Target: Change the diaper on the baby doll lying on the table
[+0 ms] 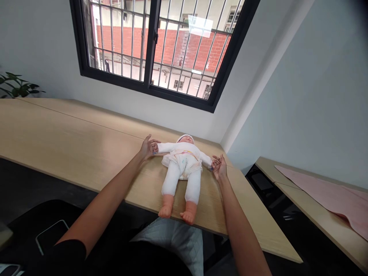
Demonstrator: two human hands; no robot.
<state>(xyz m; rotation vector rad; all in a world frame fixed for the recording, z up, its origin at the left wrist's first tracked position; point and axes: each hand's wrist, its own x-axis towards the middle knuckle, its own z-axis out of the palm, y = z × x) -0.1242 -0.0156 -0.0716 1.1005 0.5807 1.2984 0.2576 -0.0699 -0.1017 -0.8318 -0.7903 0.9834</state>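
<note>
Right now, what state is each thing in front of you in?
White-clothed baby doll: flat on its back on the pale wooden table, arms spread.
Left hand: gripping one doll hand.
Right hand: gripping the other.
Black-framed barred window: looks shut.
Pink cloth: spread flat.
Black phone: screen dark.

Office room: long wooden desks (57, 138), barred window (155, 46), potted plant (15, 86).

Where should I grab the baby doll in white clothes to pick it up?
Grip the baby doll in white clothes around its chest, under the armpits, from both sides. It lies face-up on the light wooden table, arms spread wide, so its sides are open. The left hand and right hand now pinch only its tiny hands.
</note>
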